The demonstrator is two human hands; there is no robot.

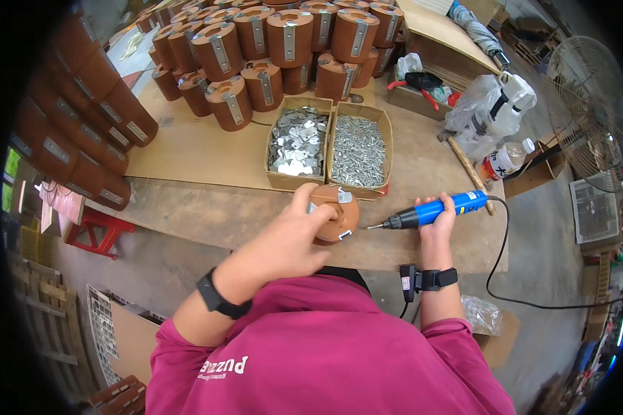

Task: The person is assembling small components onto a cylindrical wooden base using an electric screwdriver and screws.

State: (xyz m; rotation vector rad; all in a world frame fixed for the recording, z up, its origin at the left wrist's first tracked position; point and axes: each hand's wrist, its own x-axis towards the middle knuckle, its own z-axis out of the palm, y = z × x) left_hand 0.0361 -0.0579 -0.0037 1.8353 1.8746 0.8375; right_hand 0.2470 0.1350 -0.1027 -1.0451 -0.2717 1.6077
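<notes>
My left hand point(292, 234) grips a reddish-brown cylinder point(348, 213) near the table's front edge, fingers over its top and partly in its hollow. Small metal plates show on the cylinder's top and side. Wrapped in my right hand point(439, 223) is a blue electric screwdriver point(469, 201) with a black nose, lying roughly level. Its bit points left at the cylinder, a short gap away. Just beyond the cylinder stand two cardboard boxes side by side: one of flat metal plates point(300, 142), the other of screws point(358, 151).
Stacked brown cylinders point(289, 38) fill the back of the table, with another tall stack point(93, 131) at left. A wooden stick point(469, 164), a bottle point(509, 160) and a bagged white jug point(512, 97) stand at right. The screwdriver's black cord point(493, 277) trails right, near a fan point(588, 114).
</notes>
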